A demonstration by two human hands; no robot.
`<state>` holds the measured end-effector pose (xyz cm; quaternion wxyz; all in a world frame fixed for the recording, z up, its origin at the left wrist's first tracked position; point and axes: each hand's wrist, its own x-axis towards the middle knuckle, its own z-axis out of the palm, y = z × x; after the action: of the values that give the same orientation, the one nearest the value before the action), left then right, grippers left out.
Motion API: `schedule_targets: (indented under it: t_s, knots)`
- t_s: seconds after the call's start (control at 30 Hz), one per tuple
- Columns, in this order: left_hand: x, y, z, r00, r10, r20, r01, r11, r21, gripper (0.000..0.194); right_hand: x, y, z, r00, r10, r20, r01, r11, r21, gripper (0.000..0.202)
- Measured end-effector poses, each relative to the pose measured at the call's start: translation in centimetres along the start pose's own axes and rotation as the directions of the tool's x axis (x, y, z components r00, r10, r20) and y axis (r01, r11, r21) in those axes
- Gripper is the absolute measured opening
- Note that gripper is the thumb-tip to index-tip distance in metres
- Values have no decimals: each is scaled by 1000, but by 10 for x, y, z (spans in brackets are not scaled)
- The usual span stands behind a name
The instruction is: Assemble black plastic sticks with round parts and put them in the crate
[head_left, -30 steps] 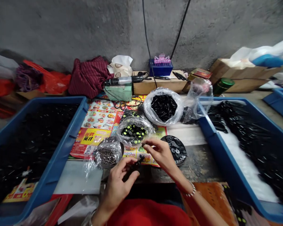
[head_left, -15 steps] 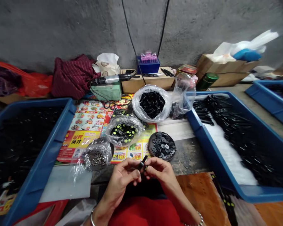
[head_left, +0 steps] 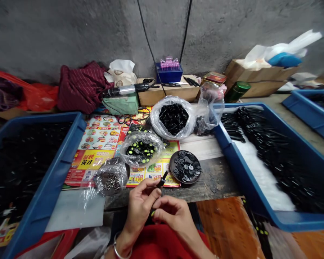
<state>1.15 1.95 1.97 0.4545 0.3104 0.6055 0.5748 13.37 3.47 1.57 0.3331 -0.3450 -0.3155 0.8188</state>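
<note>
My left hand (head_left: pixel 142 203) pinches a small black part (head_left: pixel 162 180) whose narrow end points up and to the right. Just below and to the right, my right hand (head_left: pixel 174 216) has thumb and fingers closed on a small black piece with a yellow-green dot (head_left: pixel 152 213). The two hands are close together over my lap at the table's front edge. Beyond them lie a round dish of flat black and grey pieces (head_left: pixel 185 167), a plastic bag of black pieces with yellow-green dots (head_left: pixel 142 149) and a bag of small metal parts (head_left: pixel 109 180).
A blue tray (head_left: pixel 259 194) with long black parts stands at the right, another blue tray (head_left: pixel 56 158) at the left. A bag of black pieces (head_left: pixel 174 118) sits mid-table. Behind are a power screwdriver (head_left: pixel 126 90), a green box (head_left: pixel 121 104) and a blue box (head_left: pixel 169 74).
My right hand has moved down and left, below the upper end of the black part. The left hand still holds that part, which sits slightly higher above its fingertips.
</note>
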Motion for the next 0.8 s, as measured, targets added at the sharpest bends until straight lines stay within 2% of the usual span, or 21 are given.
schedule_targets:
  t_s: [0.2,0.37,0.47,0.6,0.7,0.8]
  knots:
    - [-1,1,3,993,114,-43,-110,989,100,13,0,18,10,990,-38,-133,39,999,10,18]
    - [1,0,4,990,137,-40,-132,985,114,14,-1,13,11,994,-90,-64,80,988,-133,17]
    - [1,-2,4,994,108,-21,-106,990,98,14,-2,9,8,994,-110,-28,103,977,-188,16]
    - [0,-4,2,1000,9,17,-9,1000,21,16,-4,3,-2,999,-50,-15,47,986,-159,20]
    - [-1,-3,-1,996,-73,55,77,994,-80,19,-3,-6,-15,996,-25,-83,15,993,-121,25]
    - [-4,0,-1,990,-84,113,97,988,-118,20,0,-15,-28,983,-60,-172,33,988,-153,28]
